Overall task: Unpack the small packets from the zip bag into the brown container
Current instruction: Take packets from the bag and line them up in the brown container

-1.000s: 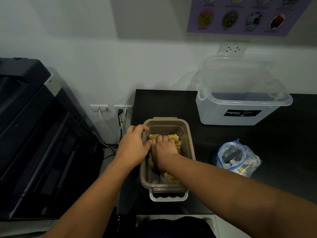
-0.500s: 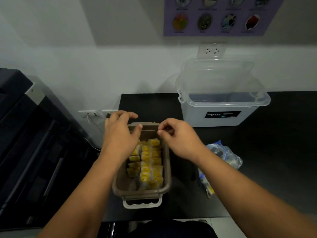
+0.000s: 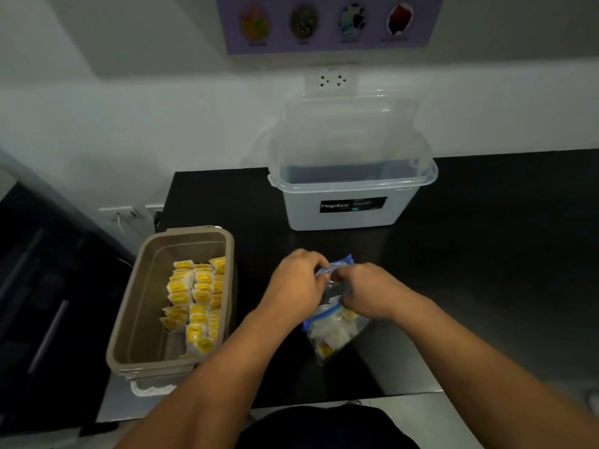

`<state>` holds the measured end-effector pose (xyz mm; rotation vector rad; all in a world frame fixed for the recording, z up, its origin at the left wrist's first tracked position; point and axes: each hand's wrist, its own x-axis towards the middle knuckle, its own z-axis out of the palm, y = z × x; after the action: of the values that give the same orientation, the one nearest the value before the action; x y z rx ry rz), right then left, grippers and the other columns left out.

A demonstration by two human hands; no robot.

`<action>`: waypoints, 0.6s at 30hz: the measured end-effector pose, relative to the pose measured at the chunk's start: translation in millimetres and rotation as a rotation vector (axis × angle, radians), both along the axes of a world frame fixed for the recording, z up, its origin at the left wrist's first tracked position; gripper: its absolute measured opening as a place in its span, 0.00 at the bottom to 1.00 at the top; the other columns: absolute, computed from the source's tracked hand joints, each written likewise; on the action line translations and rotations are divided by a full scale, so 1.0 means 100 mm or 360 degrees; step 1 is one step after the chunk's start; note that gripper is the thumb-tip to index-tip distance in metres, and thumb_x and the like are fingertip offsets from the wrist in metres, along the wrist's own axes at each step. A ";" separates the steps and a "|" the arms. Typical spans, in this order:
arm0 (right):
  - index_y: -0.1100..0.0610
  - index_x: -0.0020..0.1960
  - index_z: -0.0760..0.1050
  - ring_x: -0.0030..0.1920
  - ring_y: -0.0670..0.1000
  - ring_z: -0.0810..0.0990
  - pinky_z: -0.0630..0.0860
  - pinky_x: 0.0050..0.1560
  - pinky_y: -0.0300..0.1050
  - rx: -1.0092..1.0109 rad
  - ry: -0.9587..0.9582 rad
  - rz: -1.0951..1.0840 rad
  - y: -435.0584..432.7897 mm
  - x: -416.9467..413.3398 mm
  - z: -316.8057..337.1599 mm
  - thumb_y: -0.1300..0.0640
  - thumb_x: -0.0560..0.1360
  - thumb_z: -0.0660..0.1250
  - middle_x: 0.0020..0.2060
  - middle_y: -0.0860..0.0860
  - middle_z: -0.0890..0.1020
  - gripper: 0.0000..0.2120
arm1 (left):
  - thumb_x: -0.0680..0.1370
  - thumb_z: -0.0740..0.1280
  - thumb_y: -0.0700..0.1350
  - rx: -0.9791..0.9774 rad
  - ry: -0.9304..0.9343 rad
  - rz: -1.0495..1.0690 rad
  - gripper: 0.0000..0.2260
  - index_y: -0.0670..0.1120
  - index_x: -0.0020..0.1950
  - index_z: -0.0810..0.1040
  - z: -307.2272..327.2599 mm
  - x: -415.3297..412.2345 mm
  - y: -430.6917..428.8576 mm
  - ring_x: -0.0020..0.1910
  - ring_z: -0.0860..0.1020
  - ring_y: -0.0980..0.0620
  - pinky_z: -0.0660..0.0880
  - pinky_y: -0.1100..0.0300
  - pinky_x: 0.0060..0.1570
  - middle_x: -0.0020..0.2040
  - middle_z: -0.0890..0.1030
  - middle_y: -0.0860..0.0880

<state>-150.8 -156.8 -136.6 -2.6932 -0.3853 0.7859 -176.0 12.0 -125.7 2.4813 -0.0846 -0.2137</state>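
Curled hands (image 3: pixel 296 283) (image 3: pixel 368 291), seemingly on zip bag (image 3: pixel 334 333)

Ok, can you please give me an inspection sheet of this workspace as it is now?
Surface: black counter, glossy.
Job's things: brown container, open, holds rows of yellow packets; zip bag lies to its right, some packets inside.
Clutter: clear box, its lid propped behind.
Grips: left hand and right hand both pinch the zip bag's top.
Cables: cables plugged into wall sockets left of the counter.
Surroundings: white wall, poster, dark machine at left.
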 end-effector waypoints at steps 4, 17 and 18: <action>0.45 0.65 0.73 0.52 0.51 0.79 0.80 0.55 0.50 -0.0174 -0.0069 0.0097 -0.15 -0.07 -0.22 0.52 0.72 0.75 0.56 0.49 0.78 0.23 | 0.79 0.67 0.41 -0.0015 0.0310 -0.0070 0.08 0.50 0.55 0.82 -0.40 0.07 -0.25 0.48 0.82 0.52 0.80 0.51 0.54 0.51 0.83 0.49; 0.58 0.51 0.84 0.58 0.57 0.79 0.79 0.52 0.48 -0.0136 -0.0545 0.0187 -0.50 -0.33 -0.82 0.60 0.72 0.73 0.53 0.54 0.81 0.08 | 0.72 0.74 0.57 0.0401 0.0453 0.0213 0.18 0.46 0.54 0.83 -0.87 -0.03 -0.68 0.50 0.80 0.48 0.72 0.60 0.43 0.52 0.79 0.47; 0.58 0.45 0.84 0.53 0.57 0.81 0.81 0.45 0.48 -0.0099 -0.0582 0.0177 -0.52 -0.34 -0.85 0.62 0.65 0.77 0.47 0.54 0.82 0.09 | 0.72 0.74 0.56 0.0404 0.0450 0.0201 0.15 0.47 0.52 0.83 -0.85 -0.03 -0.70 0.49 0.80 0.48 0.72 0.60 0.42 0.51 0.81 0.47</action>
<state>-184.5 -209.0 -222.0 -2.8946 -0.6074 0.3317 -178.6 -58.2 -211.0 2.6663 0.2305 -0.5477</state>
